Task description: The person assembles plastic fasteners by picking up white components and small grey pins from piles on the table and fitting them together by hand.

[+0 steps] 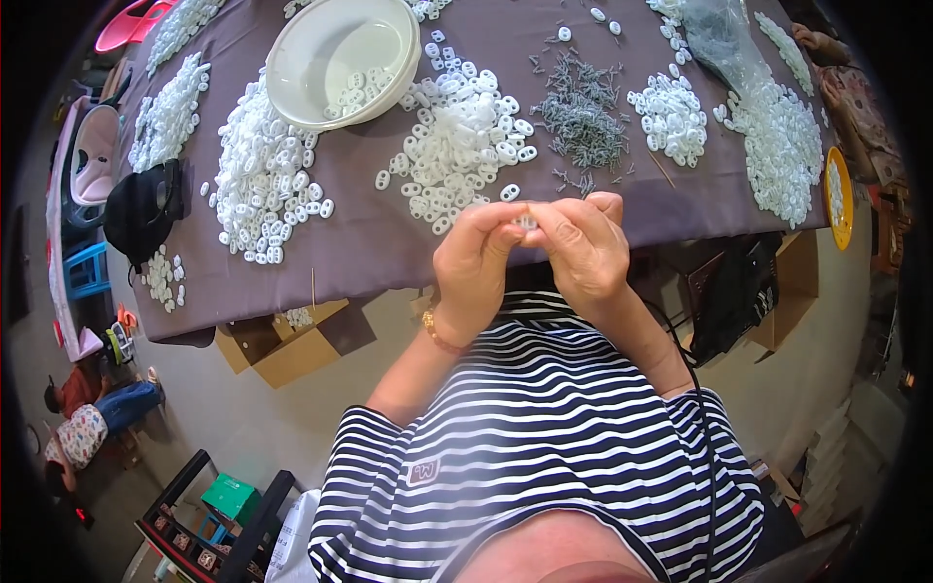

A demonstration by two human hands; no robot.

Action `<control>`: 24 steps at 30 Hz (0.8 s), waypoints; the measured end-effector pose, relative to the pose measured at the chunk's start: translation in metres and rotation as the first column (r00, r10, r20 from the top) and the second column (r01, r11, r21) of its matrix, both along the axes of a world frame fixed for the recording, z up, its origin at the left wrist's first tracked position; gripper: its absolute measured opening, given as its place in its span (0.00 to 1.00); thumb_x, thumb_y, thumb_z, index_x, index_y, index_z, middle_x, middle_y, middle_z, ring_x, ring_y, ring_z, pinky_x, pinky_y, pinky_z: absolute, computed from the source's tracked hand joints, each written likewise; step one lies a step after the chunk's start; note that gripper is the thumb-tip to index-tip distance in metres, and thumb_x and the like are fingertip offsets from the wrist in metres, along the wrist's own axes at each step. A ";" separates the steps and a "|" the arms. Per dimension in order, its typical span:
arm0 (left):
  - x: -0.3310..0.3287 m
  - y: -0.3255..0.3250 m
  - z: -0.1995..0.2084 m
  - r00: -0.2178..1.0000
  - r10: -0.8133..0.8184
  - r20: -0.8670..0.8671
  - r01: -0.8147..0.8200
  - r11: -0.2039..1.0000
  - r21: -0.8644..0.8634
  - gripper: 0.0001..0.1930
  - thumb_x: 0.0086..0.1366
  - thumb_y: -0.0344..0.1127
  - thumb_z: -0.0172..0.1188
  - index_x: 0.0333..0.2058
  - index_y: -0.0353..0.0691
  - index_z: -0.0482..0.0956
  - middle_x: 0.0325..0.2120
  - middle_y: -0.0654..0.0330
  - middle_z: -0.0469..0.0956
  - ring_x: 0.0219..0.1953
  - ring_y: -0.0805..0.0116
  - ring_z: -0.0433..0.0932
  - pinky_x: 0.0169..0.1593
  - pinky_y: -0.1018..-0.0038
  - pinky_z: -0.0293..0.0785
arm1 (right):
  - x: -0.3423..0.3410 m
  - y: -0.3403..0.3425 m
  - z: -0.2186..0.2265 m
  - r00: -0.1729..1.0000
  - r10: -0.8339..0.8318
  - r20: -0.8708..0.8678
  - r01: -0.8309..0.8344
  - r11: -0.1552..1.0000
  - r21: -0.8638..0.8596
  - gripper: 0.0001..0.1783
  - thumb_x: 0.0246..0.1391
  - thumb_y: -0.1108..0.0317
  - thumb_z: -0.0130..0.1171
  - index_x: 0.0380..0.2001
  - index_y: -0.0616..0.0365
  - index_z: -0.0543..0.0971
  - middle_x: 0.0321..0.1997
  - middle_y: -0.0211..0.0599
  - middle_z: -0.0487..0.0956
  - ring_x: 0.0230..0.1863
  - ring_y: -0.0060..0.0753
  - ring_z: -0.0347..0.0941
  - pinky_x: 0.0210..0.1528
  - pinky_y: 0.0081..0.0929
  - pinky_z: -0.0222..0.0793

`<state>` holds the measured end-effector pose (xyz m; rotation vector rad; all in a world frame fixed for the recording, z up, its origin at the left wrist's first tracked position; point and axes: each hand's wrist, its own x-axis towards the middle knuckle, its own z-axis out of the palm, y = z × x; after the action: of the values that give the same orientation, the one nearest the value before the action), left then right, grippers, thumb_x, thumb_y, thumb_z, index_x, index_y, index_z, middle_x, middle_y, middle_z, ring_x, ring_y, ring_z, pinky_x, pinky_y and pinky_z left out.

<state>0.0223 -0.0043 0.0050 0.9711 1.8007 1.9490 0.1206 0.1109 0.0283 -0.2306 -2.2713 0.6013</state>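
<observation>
At the table's front edge, my left hand (469, 264) and my right hand (589, 251) meet, thumbs and fingertips pinched together. Between them is a small white plastic piece (526, 222), mostly covered by the fingers. Just beyond my hands lies a heap of white oval plastic pieces with two holes (457, 136). Right of that heap is a pile of small grey screws (581, 112). A smaller pile of whitish pieces (673, 119) sits further right. One loose white oval piece (510, 192) rests close to my left fingers.
A cream bowl (292, 92) holding white pieces stands at the far left of the brown tablecloth (360, 223). More white heaps (262, 175) lie left, others (780, 155) right by a plastic bag (724, 44). Cardboard boxes (296, 355) sit below the edge. People are at both sides.
</observation>
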 end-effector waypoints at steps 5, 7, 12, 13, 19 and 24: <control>0.000 -0.001 0.001 0.993 -0.038 0.111 0.033 0.998 0.044 0.09 0.68 0.28 0.61 0.45 0.34 0.80 0.34 0.61 0.80 0.34 0.75 0.77 0.39 0.80 0.75 | -0.002 -0.001 0.005 1.000 -0.008 -0.003 0.008 1.000 0.002 0.17 0.46 0.74 0.69 0.42 0.63 0.81 0.32 0.33 0.80 0.30 0.33 0.73 0.39 0.29 0.61; -0.002 -0.001 -0.002 0.982 -0.052 0.181 0.044 0.998 0.050 0.09 0.68 0.28 0.61 0.45 0.34 0.80 0.35 0.61 0.80 0.34 0.76 0.77 0.39 0.80 0.75 | -0.002 0.002 0.004 1.000 0.018 0.001 -0.018 0.999 -0.028 0.16 0.47 0.73 0.69 0.42 0.63 0.82 0.33 0.34 0.80 0.30 0.33 0.73 0.39 0.29 0.61; -0.004 -0.005 -0.006 0.980 -0.093 0.178 0.085 0.995 0.053 0.09 0.68 0.29 0.60 0.45 0.34 0.80 0.35 0.61 0.79 0.34 0.76 0.77 0.38 0.81 0.74 | -0.001 0.004 0.000 0.998 0.053 -0.017 -0.054 0.996 -0.068 0.16 0.47 0.71 0.69 0.41 0.62 0.82 0.33 0.34 0.80 0.31 0.33 0.73 0.39 0.30 0.62; -0.003 -0.005 -0.006 0.980 -0.091 0.177 0.083 0.995 0.052 0.09 0.68 0.29 0.60 0.45 0.34 0.80 0.35 0.61 0.79 0.34 0.76 0.77 0.38 0.81 0.74 | -0.001 0.003 -0.001 0.999 0.052 -0.014 -0.053 0.996 -0.065 0.16 0.47 0.71 0.69 0.41 0.62 0.81 0.33 0.34 0.80 0.31 0.33 0.73 0.39 0.30 0.62; -0.002 -0.005 -0.003 0.980 -0.095 0.177 0.090 0.995 0.034 0.07 0.68 0.28 0.60 0.43 0.33 0.79 0.34 0.61 0.80 0.33 0.77 0.78 0.38 0.81 0.75 | 0.002 -0.003 -0.007 1.000 0.021 -0.012 -0.021 0.997 -0.077 0.15 0.48 0.73 0.69 0.41 0.61 0.81 0.34 0.34 0.80 0.33 0.34 0.74 0.39 0.30 0.62; -0.007 -0.002 0.009 0.950 -0.095 0.296 0.106 0.994 -0.021 0.07 0.69 0.26 0.59 0.44 0.33 0.79 0.36 0.60 0.81 0.36 0.77 0.79 0.41 0.80 0.77 | 0.000 -0.002 -0.005 0.995 -0.029 0.094 0.042 0.990 -0.136 0.16 0.50 0.71 0.67 0.44 0.61 0.81 0.36 0.34 0.80 0.37 0.35 0.73 0.42 0.29 0.63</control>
<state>0.0150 -0.0059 0.0138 0.7008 1.5819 1.8772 0.1206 0.1092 0.0238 -0.3728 -2.3105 0.7437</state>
